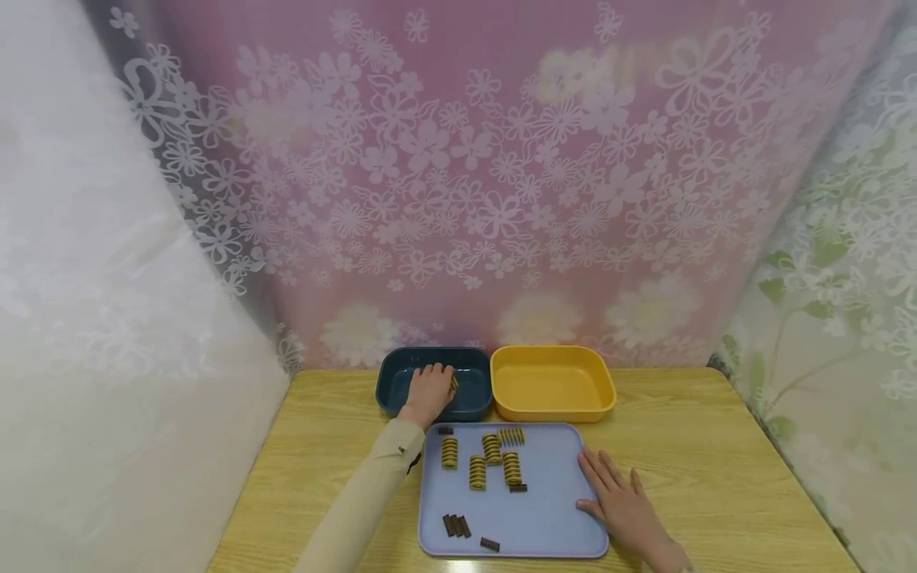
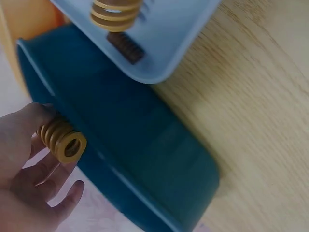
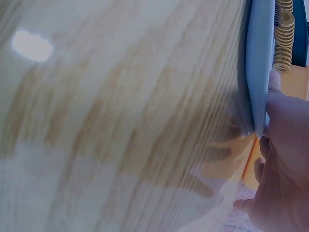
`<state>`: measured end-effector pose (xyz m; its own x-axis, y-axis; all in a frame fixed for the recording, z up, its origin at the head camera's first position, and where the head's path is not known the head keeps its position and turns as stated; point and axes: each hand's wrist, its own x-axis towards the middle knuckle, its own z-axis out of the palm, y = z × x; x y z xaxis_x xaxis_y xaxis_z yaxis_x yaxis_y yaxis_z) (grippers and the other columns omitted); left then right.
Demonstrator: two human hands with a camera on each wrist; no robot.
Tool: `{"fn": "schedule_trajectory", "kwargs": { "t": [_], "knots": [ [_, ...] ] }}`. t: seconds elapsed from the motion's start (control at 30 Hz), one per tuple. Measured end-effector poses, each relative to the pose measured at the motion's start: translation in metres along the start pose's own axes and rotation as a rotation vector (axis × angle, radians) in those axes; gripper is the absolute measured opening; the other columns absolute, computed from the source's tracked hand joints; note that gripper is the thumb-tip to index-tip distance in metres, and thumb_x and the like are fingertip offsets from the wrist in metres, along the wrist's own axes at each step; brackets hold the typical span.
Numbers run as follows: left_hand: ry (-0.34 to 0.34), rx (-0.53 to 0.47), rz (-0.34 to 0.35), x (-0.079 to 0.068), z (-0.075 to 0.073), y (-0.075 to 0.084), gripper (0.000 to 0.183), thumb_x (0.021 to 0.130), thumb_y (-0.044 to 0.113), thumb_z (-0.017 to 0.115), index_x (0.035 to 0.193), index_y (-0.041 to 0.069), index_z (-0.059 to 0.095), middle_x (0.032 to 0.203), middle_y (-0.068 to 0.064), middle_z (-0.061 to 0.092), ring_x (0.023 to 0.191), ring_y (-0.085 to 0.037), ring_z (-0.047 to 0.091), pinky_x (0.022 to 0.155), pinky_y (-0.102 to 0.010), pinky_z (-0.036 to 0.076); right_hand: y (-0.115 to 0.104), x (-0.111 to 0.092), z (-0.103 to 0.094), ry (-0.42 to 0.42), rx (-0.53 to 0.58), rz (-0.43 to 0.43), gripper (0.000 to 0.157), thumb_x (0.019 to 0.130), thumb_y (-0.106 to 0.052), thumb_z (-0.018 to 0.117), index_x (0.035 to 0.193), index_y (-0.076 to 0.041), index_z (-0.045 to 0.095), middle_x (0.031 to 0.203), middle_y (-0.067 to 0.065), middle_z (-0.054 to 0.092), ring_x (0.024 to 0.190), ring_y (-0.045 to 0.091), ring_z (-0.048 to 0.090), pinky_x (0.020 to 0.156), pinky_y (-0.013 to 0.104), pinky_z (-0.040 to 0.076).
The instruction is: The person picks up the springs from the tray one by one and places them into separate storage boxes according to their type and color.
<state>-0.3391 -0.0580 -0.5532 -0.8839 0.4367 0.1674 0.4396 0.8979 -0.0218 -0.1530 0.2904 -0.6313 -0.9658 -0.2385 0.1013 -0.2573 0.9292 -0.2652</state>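
My left hand (image 1: 428, 391) is over the dark teal bin (image 1: 473, 407), pinching a yellow coil spring (image 2: 62, 140) between thumb and fingers. In the left wrist view the spring's open ring end faces the camera, close by the bin's rim. My right hand (image 1: 625, 509) rests with extended fingers at the right rim of the light blue tray (image 1: 544, 517), holding no spring. On that tray lie several thick yellow springs (image 1: 477, 473) and several small dark springs (image 1: 456, 526).
A yellow bin (image 1: 553, 382) stands right beside the teal one, both behind the tray. Under them is a wood-grain table (image 1: 688, 446). Floral curtains (image 1: 501, 199) hang behind and at both sides.
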Motion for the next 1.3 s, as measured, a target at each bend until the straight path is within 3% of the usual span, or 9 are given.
{"fn": "schedule_trajectory", "kwargs": {
  "t": [0.1, 0.27, 0.63, 0.83, 0.97, 1.07, 1.3],
  "knots": [
    [-0.11, -0.016, -0.055, 0.001, 0.0, -0.001, 0.038, 0.097, 0.027, 0.071, 0.128, 0.007, 0.063, 0.121, -0.015, 0.065, 0.113, -0.032, 0.062, 0.097, -0.05, 0.049, -0.001, 0.0, 0.0, 0.001, -0.001, -0.004, 0.072, 0.095, -0.044, 0.065, 0.153, -0.009, 0.044, 0.16, 0.011, 0.04, 0.145, 0.04, 0.036, 0.105, 0.076, 0.027],
    [-0.219, -0.019, -0.091, 0.005, 0.009, -0.007, 0.036, 0.097, 0.025, 0.07, 0.13, 0.012, 0.064, 0.127, -0.013, 0.064, 0.117, -0.033, 0.06, 0.101, -0.052, 0.045, -0.003, 0.0, 0.001, 0.004, 0.004, -0.002, 0.072, 0.095, -0.044, 0.065, 0.154, -0.01, 0.043, 0.16, 0.01, 0.04, 0.146, 0.039, 0.036, 0.105, 0.076, 0.026],
    [-0.247, -0.007, -0.077, 0.001, 0.015, -0.018, 0.029, 0.097, 0.014, 0.068, 0.126, 0.013, 0.07, 0.121, -0.013, 0.07, 0.106, -0.033, 0.067, 0.098, -0.056, 0.048, -0.007, -0.001, 0.002, 0.006, 0.027, -0.002, 0.073, 0.094, -0.043, 0.067, 0.154, -0.01, 0.043, 0.16, 0.01, 0.039, 0.146, 0.039, 0.035, 0.105, 0.077, 0.026],
    [-0.234, -0.042, -0.088, 0.001, 0.018, -0.022, 0.021, 0.094, 0.019, 0.073, 0.114, 0.013, 0.074, 0.109, -0.013, 0.073, 0.095, -0.033, 0.07, 0.096, -0.056, 0.049, -0.008, 0.001, 0.002, 0.022, 0.005, -0.016, 0.073, 0.093, -0.041, 0.069, 0.153, -0.009, 0.044, 0.16, 0.01, 0.04, 0.145, 0.039, 0.036, 0.104, 0.076, 0.027],
    [-0.211, -0.05, -0.084, 0.003, 0.018, -0.024, 0.018, 0.091, 0.024, 0.077, 0.106, 0.014, 0.075, 0.103, -0.011, 0.074, 0.089, -0.031, 0.07, 0.094, -0.055, 0.05, -0.007, 0.002, 0.001, 0.005, 0.009, -0.01, 0.073, 0.093, -0.041, 0.068, 0.154, -0.009, 0.043, 0.16, 0.01, 0.039, 0.146, 0.039, 0.035, 0.105, 0.076, 0.027],
    [-0.155, -0.049, -0.062, 0.004, 0.016, -0.023, 0.011, 0.093, 0.024, 0.075, 0.098, 0.015, 0.075, 0.095, -0.008, 0.074, 0.085, -0.028, 0.07, 0.093, -0.055, 0.051, -0.006, 0.003, 0.0, -0.008, 0.012, 0.001, 0.074, 0.093, -0.042, 0.068, 0.154, -0.009, 0.043, 0.161, 0.01, 0.038, 0.146, 0.039, 0.035, 0.105, 0.076, 0.026],
    [0.109, 0.039, 0.019, 0.007, 0.003, -0.011, 0.016, 0.096, 0.025, 0.071, 0.103, 0.011, 0.073, 0.095, -0.007, 0.073, 0.086, -0.024, 0.07, 0.082, -0.044, 0.054, 0.0, 0.002, 0.001, 0.01, 0.003, 0.007, 0.074, 0.093, -0.045, 0.067, 0.154, -0.01, 0.044, 0.16, 0.01, 0.039, 0.146, 0.039, 0.036, 0.105, 0.077, 0.025]
  ]
}}
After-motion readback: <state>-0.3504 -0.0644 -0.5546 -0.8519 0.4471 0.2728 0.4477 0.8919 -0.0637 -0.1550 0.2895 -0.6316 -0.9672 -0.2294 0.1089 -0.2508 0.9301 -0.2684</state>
